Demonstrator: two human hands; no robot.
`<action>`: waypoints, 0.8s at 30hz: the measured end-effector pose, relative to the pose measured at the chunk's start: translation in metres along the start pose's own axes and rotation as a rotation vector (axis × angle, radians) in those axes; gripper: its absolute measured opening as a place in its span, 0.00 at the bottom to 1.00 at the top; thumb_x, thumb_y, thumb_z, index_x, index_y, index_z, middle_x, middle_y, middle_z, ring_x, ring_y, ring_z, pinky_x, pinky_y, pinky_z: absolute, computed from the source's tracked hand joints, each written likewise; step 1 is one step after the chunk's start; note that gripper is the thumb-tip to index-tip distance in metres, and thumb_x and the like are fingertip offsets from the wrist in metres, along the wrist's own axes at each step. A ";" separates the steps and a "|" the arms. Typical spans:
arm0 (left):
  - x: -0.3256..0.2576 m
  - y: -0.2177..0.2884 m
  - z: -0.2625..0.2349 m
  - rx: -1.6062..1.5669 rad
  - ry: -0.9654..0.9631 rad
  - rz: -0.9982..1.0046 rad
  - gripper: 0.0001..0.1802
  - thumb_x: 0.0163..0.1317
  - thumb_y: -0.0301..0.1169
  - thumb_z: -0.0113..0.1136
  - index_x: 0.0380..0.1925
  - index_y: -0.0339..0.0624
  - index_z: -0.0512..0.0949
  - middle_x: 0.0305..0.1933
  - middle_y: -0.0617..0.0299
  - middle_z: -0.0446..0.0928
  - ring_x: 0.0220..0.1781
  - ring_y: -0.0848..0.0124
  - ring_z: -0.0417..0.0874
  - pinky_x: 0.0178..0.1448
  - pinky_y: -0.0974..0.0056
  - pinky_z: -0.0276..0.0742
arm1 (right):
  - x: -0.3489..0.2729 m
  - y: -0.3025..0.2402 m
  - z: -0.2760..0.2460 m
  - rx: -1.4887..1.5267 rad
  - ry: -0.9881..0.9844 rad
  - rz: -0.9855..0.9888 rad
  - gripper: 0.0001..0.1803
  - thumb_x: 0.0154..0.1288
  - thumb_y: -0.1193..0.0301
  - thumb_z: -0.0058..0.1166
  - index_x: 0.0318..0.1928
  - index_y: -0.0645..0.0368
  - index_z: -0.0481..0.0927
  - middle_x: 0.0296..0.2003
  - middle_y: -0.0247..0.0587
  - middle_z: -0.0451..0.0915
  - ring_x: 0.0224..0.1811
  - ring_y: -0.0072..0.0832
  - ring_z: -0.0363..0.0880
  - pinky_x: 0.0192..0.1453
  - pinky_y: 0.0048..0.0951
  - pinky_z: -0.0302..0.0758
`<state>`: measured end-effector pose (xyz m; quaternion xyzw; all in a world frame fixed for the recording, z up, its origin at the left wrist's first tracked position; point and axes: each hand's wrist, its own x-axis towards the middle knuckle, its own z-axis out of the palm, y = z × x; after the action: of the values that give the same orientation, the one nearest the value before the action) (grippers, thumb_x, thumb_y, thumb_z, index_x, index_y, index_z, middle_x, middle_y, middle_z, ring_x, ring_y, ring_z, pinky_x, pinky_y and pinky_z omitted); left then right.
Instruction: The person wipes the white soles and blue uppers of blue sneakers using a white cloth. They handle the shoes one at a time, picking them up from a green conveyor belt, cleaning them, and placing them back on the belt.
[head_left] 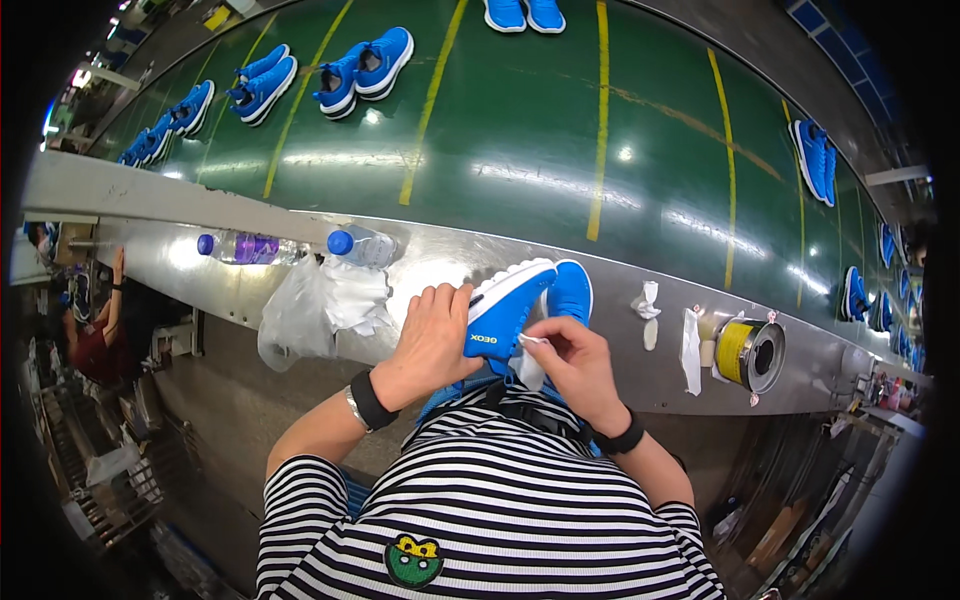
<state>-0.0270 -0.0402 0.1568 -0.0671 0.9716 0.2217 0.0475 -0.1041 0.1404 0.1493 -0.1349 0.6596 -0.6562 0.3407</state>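
Note:
A blue sneaker (508, 306) with a white sole is tilted on its side in front of me. My left hand (432, 338) is closed around its heel end. Beside the shoe's opening, my right hand (577, 362) pinches a small piece of white cloth or tissue (528, 368), which hangs down below the fingers. A second blue sneaker (571, 290) lies just behind the first, on the metal ledge (620, 370). The far side of the held shoe is hidden.
Beyond the ledge runs a green conveyor belt (520, 130) with yellow lines, carrying several pairs of blue sneakers (366, 72). On the ledge's left are two bottles (362, 245) and a white plastic bag (300, 315); a yellow-labelled tin (750, 355) and paper scraps (691, 350) lie right.

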 end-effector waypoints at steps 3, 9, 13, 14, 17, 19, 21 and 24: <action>-0.004 -0.004 0.006 0.065 -0.004 -0.056 0.42 0.28 0.35 0.70 0.47 0.30 0.64 0.39 0.51 0.67 0.41 0.57 0.68 0.43 0.58 0.63 | 0.019 0.003 0.019 -0.214 -0.055 -0.059 0.04 0.55 0.76 0.56 0.33 0.62 0.78 0.29 0.32 0.75 0.29 0.15 0.72 0.33 0.17 0.67; -0.004 -0.003 0.013 0.104 0.025 -0.010 0.39 0.28 0.35 0.70 0.44 0.32 0.65 0.37 0.53 0.66 0.40 0.59 0.67 0.43 0.59 0.62 | 0.046 0.034 0.029 -0.389 -0.126 -0.008 0.06 0.48 0.73 0.58 0.26 0.64 0.77 0.20 0.37 0.76 0.23 0.20 0.72 0.28 0.22 0.69; -0.009 -0.007 0.020 0.092 0.036 -0.035 0.40 0.27 0.34 0.71 0.45 0.33 0.65 0.37 0.54 0.66 0.40 0.59 0.67 0.43 0.60 0.62 | 0.049 0.046 0.035 -0.368 -0.070 -0.003 0.07 0.45 0.73 0.57 0.24 0.64 0.77 0.20 0.42 0.77 0.21 0.28 0.75 0.28 0.26 0.71; -0.010 -0.007 0.021 0.089 0.047 -0.043 0.40 0.27 0.33 0.71 0.45 0.33 0.65 0.37 0.54 0.66 0.40 0.59 0.67 0.43 0.60 0.62 | 0.048 0.047 0.037 -0.353 -0.048 0.005 0.07 0.45 0.73 0.57 0.24 0.64 0.77 0.19 0.42 0.77 0.21 0.28 0.75 0.28 0.26 0.71; -0.011 -0.007 0.022 0.078 0.041 -0.056 0.41 0.27 0.33 0.71 0.45 0.33 0.64 0.38 0.54 0.66 0.41 0.59 0.67 0.43 0.60 0.62 | 0.045 0.038 0.037 -0.384 -0.142 0.105 0.06 0.45 0.73 0.57 0.24 0.64 0.77 0.20 0.42 0.76 0.21 0.28 0.74 0.28 0.27 0.71; -0.011 -0.007 0.024 0.066 0.035 -0.068 0.42 0.26 0.33 0.72 0.46 0.33 0.65 0.38 0.54 0.66 0.41 0.59 0.67 0.43 0.59 0.62 | 0.051 0.049 0.037 -0.459 -0.070 0.002 0.06 0.45 0.73 0.57 0.24 0.64 0.76 0.20 0.42 0.76 0.22 0.27 0.74 0.27 0.27 0.70; -0.010 -0.010 0.031 0.050 0.041 -0.084 0.43 0.25 0.34 0.72 0.47 0.32 0.65 0.39 0.53 0.66 0.41 0.58 0.67 0.44 0.59 0.61 | 0.053 0.055 0.033 -0.494 0.008 -0.067 0.06 0.46 0.74 0.58 0.24 0.64 0.76 0.20 0.38 0.75 0.22 0.22 0.72 0.26 0.24 0.69; -0.008 -0.011 0.038 0.042 0.108 -0.136 0.44 0.26 0.34 0.72 0.48 0.32 0.64 0.40 0.52 0.66 0.43 0.57 0.67 0.45 0.58 0.61 | 0.055 0.058 0.026 -0.358 0.048 -0.019 0.04 0.53 0.74 0.56 0.27 0.61 0.76 0.21 0.28 0.73 0.23 0.15 0.69 0.26 0.19 0.67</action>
<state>-0.0155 -0.0324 0.1195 -0.1435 0.9704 0.1937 0.0112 -0.1126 0.0920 0.0812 -0.1841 0.7724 -0.5346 0.2892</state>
